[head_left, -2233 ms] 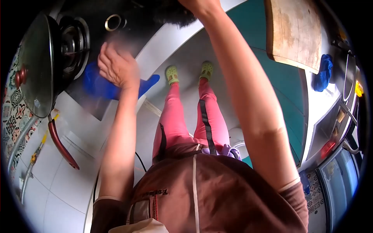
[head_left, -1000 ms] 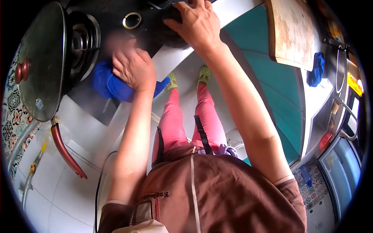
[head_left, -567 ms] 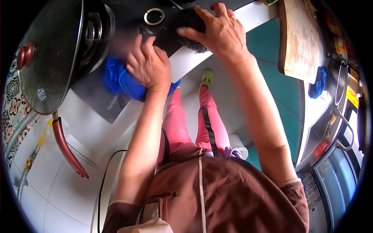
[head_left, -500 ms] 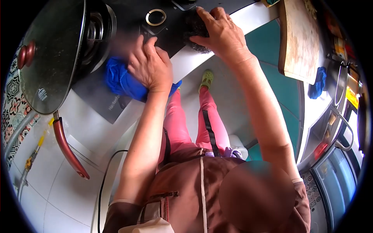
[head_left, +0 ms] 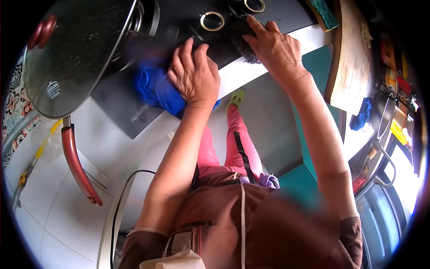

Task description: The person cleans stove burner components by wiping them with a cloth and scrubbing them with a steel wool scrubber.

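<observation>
My right hand (head_left: pixel 280 51) is at the front edge of the black glass stove top (head_left: pixel 179 24), its fingers closed over a dark, curly scouring pad (head_left: pixel 249 54). The index finger points forward, and part of the pad is hidden under the hand. Further left, my left hand (head_left: pixel 193 74) lies palm down with its fingers extended on the stove top. Its near side overlaps a crumpled blue cloth (head_left: pixel 156 87), which it touches but does not grip. Two gold-ringed knobs, one nearer (head_left: pixel 212 21) and one farther (head_left: pixel 254 4), sit beyond my hands.
A glass-lidded pan (head_left: pixel 76 54) with a red handle (head_left: pixel 78 163) stands on the left by a burner. At the right are a wooden cutting board (head_left: pixel 351 58), a green sponge (head_left: pixel 325 14) and another blue cloth (head_left: pixel 361 114). A hose (head_left: pixel 22 179) runs along the left wall.
The view has shifted, so the stove and pan appear farther right. My right hand stays on the scouring pad, its index finger reaching nearer the far knob. My left hand stays by the blue cloth.
</observation>
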`<act>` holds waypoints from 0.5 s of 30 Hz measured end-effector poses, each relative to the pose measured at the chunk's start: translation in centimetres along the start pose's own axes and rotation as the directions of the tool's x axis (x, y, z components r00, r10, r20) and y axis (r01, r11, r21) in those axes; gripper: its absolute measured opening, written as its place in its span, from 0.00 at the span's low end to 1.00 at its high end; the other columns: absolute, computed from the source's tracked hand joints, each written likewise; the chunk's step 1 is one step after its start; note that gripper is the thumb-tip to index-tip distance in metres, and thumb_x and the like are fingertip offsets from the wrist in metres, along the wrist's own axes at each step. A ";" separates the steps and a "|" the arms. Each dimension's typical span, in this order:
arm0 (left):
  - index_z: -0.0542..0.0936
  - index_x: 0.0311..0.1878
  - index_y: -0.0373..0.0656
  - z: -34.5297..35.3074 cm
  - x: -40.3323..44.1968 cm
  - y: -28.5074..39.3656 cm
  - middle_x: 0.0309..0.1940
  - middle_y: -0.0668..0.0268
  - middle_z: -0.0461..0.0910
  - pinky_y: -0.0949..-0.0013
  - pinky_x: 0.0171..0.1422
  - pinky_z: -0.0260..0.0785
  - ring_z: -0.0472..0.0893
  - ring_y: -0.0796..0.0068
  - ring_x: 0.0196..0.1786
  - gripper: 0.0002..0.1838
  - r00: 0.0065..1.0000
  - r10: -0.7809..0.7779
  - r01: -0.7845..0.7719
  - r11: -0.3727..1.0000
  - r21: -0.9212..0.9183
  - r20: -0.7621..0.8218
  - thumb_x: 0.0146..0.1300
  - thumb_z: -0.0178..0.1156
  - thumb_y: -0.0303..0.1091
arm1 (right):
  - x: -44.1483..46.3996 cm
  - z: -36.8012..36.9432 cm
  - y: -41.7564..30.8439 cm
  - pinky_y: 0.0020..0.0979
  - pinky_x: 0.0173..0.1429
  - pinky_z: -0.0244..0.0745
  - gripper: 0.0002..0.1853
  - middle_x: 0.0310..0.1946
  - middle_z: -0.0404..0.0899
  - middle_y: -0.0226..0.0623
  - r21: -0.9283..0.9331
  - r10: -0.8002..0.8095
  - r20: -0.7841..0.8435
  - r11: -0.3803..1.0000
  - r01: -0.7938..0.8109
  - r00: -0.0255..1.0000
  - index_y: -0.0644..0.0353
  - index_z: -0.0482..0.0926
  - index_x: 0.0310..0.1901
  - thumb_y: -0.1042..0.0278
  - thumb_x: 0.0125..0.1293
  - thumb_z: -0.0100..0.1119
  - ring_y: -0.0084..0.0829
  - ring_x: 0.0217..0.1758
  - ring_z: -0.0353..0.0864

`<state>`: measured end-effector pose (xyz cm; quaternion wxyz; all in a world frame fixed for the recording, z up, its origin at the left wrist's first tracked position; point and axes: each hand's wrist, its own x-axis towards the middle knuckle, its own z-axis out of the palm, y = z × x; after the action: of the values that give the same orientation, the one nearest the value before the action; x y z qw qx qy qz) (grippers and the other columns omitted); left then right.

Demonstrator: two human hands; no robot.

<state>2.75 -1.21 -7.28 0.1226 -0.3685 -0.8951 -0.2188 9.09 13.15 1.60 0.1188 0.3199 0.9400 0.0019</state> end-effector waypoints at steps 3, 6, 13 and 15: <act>0.77 0.46 0.54 -0.2 0.1 0.1 0.56 0.69 0.73 0.61 0.58 0.57 0.69 0.63 0.59 0.13 1.000 0.001 -0.001 1.000 0.001 0.008 0.57 0.55 0.34 | 1.1 1.2 -0.1 0.36 0.36 0.79 0.21 0.44 0.78 0.36 0.039 0.008 -0.025 0.999 -0.007 1.000 0.42 0.69 0.62 0.52 0.69 0.49 0.38 0.36 0.83; 0.77 0.47 0.54 -0.4 0.2 0.1 0.56 0.69 0.72 0.60 0.58 0.56 0.69 0.63 0.59 0.13 1.000 -0.007 0.007 1.000 -0.012 0.030 0.57 0.55 0.35 | 2.0 4.9 -0.2 0.39 0.36 0.78 0.19 0.43 0.78 0.37 0.133 -0.047 -0.357 0.986 0.101 0.933 0.44 0.71 0.60 0.56 0.68 0.50 0.43 0.33 0.83; 0.76 0.48 0.54 -0.6 0.2 0.1 0.57 0.69 0.72 0.60 0.58 0.56 0.68 0.63 0.61 0.14 0.997 0.001 -0.001 1.000 0.002 0.072 0.57 0.55 0.34 | 1.6 4.1 -1.3 0.43 0.36 0.77 0.16 0.36 0.80 0.42 0.299 0.088 -0.325 0.954 0.014 0.942 0.46 0.73 0.55 0.57 0.68 0.47 0.47 0.34 0.82; 0.76 0.48 0.54 -0.7 0.1 0.1 0.57 0.69 0.72 0.61 0.58 0.56 0.67 0.63 0.61 0.14 0.997 0.003 -0.003 1.000 -0.003 0.072 0.57 0.55 0.34 | 0.7 3.3 -1.3 0.43 0.37 0.77 0.16 0.36 0.80 0.42 0.337 0.142 -0.251 0.940 -0.051 0.958 0.47 0.72 0.56 0.57 0.68 0.47 0.47 0.34 0.82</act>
<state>2.77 -1.39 -6.59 0.0900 -0.3777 -0.8981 -0.2065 8.53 12.32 -1.85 -0.0661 0.3777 0.9176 -0.1045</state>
